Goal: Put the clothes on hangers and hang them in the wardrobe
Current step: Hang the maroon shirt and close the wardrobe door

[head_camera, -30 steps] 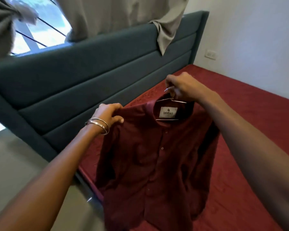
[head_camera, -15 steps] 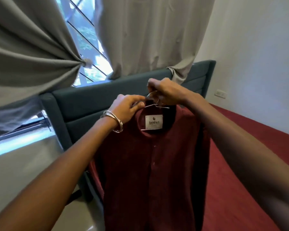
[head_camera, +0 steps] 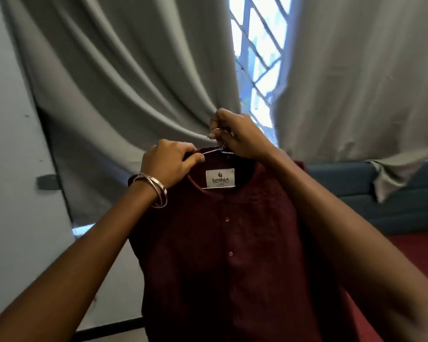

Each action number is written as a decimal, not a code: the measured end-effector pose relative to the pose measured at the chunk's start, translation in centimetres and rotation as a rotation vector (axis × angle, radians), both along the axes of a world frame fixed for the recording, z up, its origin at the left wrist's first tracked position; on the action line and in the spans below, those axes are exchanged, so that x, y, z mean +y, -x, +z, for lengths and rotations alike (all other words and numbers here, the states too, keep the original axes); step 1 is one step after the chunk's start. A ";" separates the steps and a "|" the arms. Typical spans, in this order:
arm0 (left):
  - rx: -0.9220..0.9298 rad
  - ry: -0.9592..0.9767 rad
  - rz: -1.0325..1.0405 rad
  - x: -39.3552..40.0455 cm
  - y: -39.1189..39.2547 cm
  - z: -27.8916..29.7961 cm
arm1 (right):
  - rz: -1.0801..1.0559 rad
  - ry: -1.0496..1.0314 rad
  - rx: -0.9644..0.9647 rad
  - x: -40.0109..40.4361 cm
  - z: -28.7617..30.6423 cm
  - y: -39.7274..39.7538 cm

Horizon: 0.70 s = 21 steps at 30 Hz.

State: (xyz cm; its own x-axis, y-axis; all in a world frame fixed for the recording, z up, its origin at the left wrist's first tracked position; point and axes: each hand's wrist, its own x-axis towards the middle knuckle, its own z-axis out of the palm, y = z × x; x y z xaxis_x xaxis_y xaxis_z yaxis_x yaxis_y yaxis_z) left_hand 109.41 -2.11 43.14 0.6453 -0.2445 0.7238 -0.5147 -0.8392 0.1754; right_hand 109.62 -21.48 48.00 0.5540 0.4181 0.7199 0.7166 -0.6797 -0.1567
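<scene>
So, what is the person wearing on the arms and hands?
Both forearms are bare, with no sleeves in view. The left wrist carries thin silver metal bangles, several stacked together. The left hand and the right hand have no gloves; rings cannot be told.

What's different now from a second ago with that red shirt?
The maroon shirt has been lifted off the bed and hangs in the air before the curtain. The left hand moved from its shoulder to the collar. The right hand still grips the wire hanger.
</scene>
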 end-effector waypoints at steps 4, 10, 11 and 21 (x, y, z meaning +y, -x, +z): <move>-0.137 -0.091 0.157 8.6 0.1 2.7 | 0.160 -0.045 -0.012 9.6 2.4 -2.6; -0.306 -0.066 0.403 19.7 1.8 6.4 | 0.395 -0.226 -0.038 22.7 6.0 -4.5; -0.326 -0.076 0.453 21.5 1.9 7.0 | 0.447 -0.270 -0.049 24.6 6.4 -4.9; -0.505 -0.086 0.816 38.6 4.6 13.7 | 0.588 -0.024 -0.359 39.8 4.5 -12.7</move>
State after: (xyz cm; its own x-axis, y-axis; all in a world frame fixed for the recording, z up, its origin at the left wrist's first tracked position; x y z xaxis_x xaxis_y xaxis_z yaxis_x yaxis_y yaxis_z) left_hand 104.82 36.54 56.84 0.2569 0.0765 0.9634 0.2356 -0.9717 0.0144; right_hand 122.37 18.27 52.51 -0.0346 0.5575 0.8294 0.9755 -0.1617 0.1494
